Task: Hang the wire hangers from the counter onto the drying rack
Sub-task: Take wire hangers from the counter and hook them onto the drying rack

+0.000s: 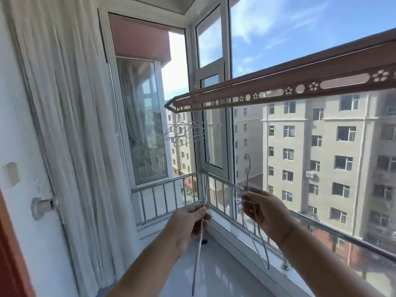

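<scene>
Because they are bent from thin bare wire, the hangers should weigh almost nothing and spring a little under pressure, and the smooth metal could slip or twist between the fingers. Several together would likely snag on one another. The safest hold, I judge, is at the neck just under the hook, where the wire is doubled and stiffest, leaving the hook free to go over the rail.

The left hand (189,224) is pinched shut on a wire hanger (200,239) seen nearly edge-on, its wire running up past the fingers and down toward the bench (214,273) below. It may be more than one hanger; the thin lines are hard to separate. The right hand (264,211) is closed around the neck of a second wire hanger (248,174), hook pointing up and the shoulders trailing down past the wrist.

Both are held low, well under the brown drying rack (278,91), whose perforated bar crosses the upper view. A cluster of hung hangers (184,133) already dangles near the rack's far end by the window corner. The two in hand are not yet on the rail.
</scene>
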`<action>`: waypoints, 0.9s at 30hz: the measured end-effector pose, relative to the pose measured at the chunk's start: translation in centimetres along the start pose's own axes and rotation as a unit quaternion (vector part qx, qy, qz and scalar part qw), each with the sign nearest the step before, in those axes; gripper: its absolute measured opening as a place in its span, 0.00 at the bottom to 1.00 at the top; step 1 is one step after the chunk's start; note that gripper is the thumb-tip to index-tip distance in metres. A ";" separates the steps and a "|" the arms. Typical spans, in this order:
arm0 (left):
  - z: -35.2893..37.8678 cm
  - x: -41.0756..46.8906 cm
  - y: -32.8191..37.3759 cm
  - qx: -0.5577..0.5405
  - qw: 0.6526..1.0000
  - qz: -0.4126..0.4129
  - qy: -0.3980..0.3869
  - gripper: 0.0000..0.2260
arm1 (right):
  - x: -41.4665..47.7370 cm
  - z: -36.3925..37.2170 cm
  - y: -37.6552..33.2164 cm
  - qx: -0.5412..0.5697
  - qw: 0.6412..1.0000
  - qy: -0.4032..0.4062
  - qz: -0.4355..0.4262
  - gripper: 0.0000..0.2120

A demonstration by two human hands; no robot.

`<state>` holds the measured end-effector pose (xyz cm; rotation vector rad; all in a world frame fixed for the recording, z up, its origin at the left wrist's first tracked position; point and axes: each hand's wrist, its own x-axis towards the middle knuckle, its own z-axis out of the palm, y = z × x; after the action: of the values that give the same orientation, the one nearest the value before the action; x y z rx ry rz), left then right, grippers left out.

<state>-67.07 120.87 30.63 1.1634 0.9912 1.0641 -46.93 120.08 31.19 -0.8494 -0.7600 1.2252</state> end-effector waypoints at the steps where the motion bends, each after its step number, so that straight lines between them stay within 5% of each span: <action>1: -0.9 1.6 0.6 0.001 1.000 0.004 -0.008 0.07 | 1.1 0.6 -0.1 0.001 1.000 0.001 -0.008 0.08; 13: -7.6 19.5 8.0 -0.007 0.998 0.035 -0.047 0.09 | 14.5 6.1 -0.9 -0.011 0.996 0.076 -0.040 0.11; 27: -6.8 39.7 12.4 -0.035 0.992 0.091 -0.080 0.08 | 34.0 8.1 -2.7 -0.051 0.990 0.085 -0.103 0.14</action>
<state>-66.63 161.93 40.00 1.2779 0.7285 1.1207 -46.39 154.29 38.94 -0.9221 -0.7574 0.9249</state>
